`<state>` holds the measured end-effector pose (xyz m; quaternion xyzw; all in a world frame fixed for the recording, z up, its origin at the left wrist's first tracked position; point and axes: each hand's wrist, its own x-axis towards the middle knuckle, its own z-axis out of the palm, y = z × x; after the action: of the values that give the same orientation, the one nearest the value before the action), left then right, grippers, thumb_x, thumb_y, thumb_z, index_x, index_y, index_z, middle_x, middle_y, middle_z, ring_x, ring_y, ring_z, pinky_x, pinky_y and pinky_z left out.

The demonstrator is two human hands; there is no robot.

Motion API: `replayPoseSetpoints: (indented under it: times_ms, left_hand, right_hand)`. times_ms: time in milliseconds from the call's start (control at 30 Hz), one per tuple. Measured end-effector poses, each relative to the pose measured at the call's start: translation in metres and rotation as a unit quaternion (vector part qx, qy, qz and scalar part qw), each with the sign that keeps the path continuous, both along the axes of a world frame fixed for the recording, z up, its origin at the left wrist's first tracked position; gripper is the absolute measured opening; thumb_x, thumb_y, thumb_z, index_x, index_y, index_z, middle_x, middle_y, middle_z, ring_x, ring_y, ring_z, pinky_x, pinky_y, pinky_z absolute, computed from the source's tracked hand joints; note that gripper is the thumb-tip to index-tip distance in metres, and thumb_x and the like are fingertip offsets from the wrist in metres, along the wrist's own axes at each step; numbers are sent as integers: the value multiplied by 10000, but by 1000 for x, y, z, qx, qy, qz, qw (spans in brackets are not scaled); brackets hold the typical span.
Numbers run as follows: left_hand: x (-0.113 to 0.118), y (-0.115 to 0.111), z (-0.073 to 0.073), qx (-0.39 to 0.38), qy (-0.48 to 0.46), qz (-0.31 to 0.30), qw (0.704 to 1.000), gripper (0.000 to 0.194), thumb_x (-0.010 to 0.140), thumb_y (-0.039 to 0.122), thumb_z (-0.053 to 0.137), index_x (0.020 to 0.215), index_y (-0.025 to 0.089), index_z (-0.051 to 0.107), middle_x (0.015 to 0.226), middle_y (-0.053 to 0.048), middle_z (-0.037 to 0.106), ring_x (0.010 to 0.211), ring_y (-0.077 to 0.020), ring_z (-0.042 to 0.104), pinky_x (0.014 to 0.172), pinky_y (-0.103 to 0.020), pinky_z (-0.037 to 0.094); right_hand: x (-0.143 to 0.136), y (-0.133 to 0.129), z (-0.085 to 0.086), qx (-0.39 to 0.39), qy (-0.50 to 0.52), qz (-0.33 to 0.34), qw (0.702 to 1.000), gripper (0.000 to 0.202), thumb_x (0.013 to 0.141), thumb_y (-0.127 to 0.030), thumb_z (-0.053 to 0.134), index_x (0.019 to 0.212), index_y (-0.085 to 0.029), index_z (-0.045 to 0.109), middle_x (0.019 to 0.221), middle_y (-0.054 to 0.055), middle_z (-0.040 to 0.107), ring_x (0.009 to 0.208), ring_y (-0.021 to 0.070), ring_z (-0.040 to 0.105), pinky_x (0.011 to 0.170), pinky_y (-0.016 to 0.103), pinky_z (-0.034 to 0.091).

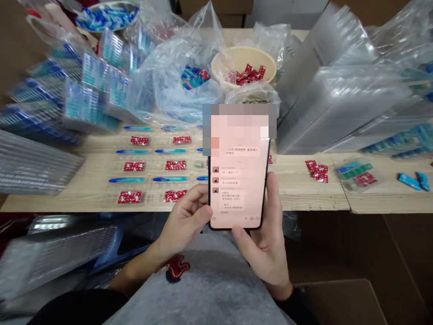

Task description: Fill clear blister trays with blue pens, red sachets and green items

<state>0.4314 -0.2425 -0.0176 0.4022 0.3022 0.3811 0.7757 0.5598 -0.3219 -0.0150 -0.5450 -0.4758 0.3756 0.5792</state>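
Observation:
A smartphone (pixel 237 198) with a lit pinkish chat screen is held upright in front of me, over the table's front edge. The top of it is blurred into squares. My left hand (pixel 187 216) grips its left side, thumb along the edge and fingers behind. Around its right side and lower corner is my right hand (pixel 267 239), the thumb touching the bottom of the screen. Behind the phone, blue-turquoise pens (pixel 131 152) and small red packets (pixel 134 166) lie in rows in clear trays. The phone hides part of those rows.
A cream bowl (pixel 216 67) holds red packets. Stacked clear trays (pixel 338 108) rise at the right, and packs of filled trays (pixel 88 97) at the left. Loose red packets (pixel 317 171), a filled clear pack (pixel 356 174) and blue pieces (pixel 409 181) lie on the wooden table (pixel 291 194).

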Motion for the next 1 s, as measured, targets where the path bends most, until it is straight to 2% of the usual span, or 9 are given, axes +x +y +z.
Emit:
replayPoseSetpoints:
  times_ms: [200,333,400,467,533,633,733,833,1000]
  left_hand:
    - [-1,-1,-2,16,-11,-16,1000,361,747,510,718,954,215,687,889,-57,734,917,-234,699,756,-327,596]
    - [3,0,-5,-7,-43,-44,998,301,787,459,700,983,231,681,864,-33,726,789,-188,707,707,-305,597]
    - [6,2,-11,-17,-43,-64,997,285,794,442,699,983,229,683,866,-30,724,741,-172,701,688,-299,595]
    - [12,3,-20,-27,-35,-92,995,292,794,438,700,994,226,686,878,-31,726,711,-161,692,672,-294,592]
    - [18,4,-31,-34,-4,-126,991,312,806,445,683,1027,223,687,909,-38,728,701,-154,683,661,-287,585]
    - [27,7,-46,-5,95,-185,978,353,828,438,657,1098,212,678,960,-56,729,705,-150,672,691,-286,573]
    - [33,11,-53,51,177,-232,955,413,825,470,638,1148,213,661,1023,-72,718,757,-169,672,782,-331,561]
    - [36,13,-55,88,232,-286,925,450,817,517,602,1157,225,650,990,-61,711,835,-196,667,872,-367,534]
    - [36,13,-60,135,271,-360,883,368,842,504,519,1124,301,640,1073,-29,690,995,-226,639,934,-359,499]
  right_hand:
    - [-1,-1,-2,5,51,4,999,769,897,-328,581,1506,-404,117,1539,1,351,1248,244,551,996,452,524]
    - [5,9,-9,1,139,-46,989,718,858,-547,567,1481,-319,293,1384,58,552,1158,259,613,941,441,545]
    - [10,17,-15,-16,176,-92,980,554,877,-589,500,1335,-278,523,1224,55,665,1131,253,627,919,423,546]
    - [16,23,-22,-50,227,-136,963,416,873,-573,510,1064,-250,691,1031,36,735,1039,241,665,868,392,555]
    - [23,25,-30,-84,288,-178,937,340,809,-550,604,842,-234,726,861,15,751,889,222,692,776,341,561]
    - [38,19,-49,-115,344,-259,895,298,699,-506,706,725,-209,724,762,3,743,722,182,672,671,276,536]
    - [68,2,-76,-122,328,-395,849,316,622,-473,734,704,-169,714,729,15,729,648,163,643,612,262,512]
    - [116,-23,-102,-98,241,-540,800,335,573,-469,704,675,-151,670,660,4,686,589,150,598,555,263,480]
    - [197,-57,-130,-87,164,-627,757,315,579,-481,646,627,-184,553,536,-62,542,544,117,505,488,234,391]
